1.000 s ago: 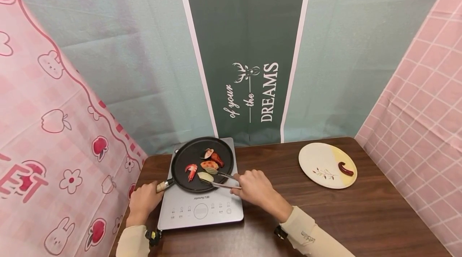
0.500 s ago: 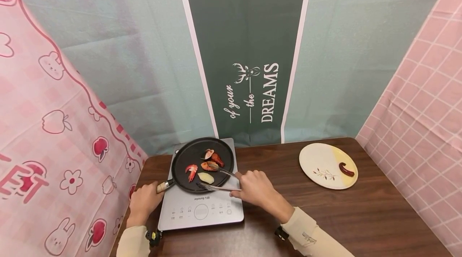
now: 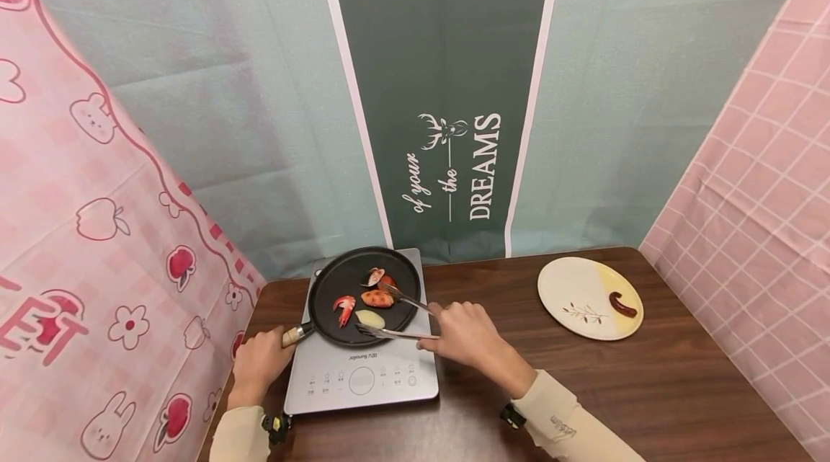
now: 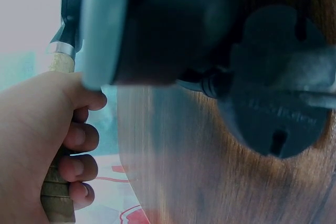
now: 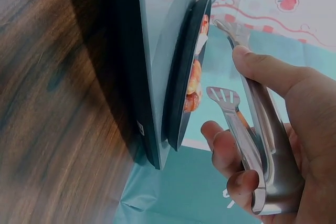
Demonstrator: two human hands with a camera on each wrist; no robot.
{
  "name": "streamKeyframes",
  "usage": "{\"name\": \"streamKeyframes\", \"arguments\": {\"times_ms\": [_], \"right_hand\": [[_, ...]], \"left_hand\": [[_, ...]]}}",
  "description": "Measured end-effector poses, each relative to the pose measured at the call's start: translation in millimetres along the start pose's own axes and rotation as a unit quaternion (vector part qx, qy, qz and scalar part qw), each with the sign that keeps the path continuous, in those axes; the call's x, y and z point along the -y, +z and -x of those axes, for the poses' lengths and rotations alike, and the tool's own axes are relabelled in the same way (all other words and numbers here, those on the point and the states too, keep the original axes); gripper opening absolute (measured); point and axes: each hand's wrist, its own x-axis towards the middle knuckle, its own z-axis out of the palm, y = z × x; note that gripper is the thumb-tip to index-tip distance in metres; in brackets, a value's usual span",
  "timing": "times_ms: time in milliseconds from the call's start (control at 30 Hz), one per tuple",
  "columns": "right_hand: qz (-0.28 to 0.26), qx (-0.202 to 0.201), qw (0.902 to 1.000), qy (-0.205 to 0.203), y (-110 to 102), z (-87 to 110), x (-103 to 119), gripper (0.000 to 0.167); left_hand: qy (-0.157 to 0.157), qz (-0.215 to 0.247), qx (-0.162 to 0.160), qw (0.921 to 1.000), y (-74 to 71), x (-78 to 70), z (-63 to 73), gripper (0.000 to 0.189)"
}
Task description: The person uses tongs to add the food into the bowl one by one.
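Note:
My left hand [image 3: 261,361] grips the wooden handle [image 4: 59,190] of a black frying pan [image 3: 331,274], with fingers curled round it. In my right hand [image 3: 470,339] are metal tongs [image 5: 275,166], thumb on one arm and fingers on the other. The tongs' arms stand spread over the pan with nothing between their slotted tips. One tip overlaps a reddish-brown drumstick [image 3: 390,280]; the other is at the near edge of a pale yellow oval piece [image 3: 370,318]. Between them lies an orange-brown piece [image 3: 377,298]. A red shrimp [image 3: 344,309] and an open shellfish [image 3: 374,276] are also in the pan.
The pan sits on a silver induction cooker [image 3: 362,401] on a dark wooden table [image 3: 506,296]. Toward the right stands a white and yellow plate [image 3: 564,289] bearing a dark red curved sausage [image 3: 622,305]. Fabric curtains [image 3: 259,123] hang behind and at both sides.
The tongs' arms have spread wider; the far tip went from the orange-brown piece to the drumstick. My right hand shifted slightly right. The left hand and the pan stayed put.

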Motion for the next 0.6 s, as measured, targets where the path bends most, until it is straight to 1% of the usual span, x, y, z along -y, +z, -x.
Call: {"name": "streamKeyframes", "arguments": {"times_ms": [133, 367, 600], "right_hand": [[0.002, -0.004, 1.0, 0.006, -3, 1.2, -4, 0.063], [-0.002, -0.003, 0.9999, 0.014, -9, 2.7, -12, 0.064], [-0.006, 0.001, 0.9995, 0.03, -13, 8.1, -25, 0.064]], "left_hand": [[-0.002, -0.001, 0.005, 1.0, -0.5, 0.0, 0.8, 0.023], [0.0, -0.001, -0.001, 1.0, -0.7, -0.6, 0.2, 0.023], [-0.001, -0.002, 0.007, 1.0, -0.6, 0.5, -0.1, 0.025]]}}
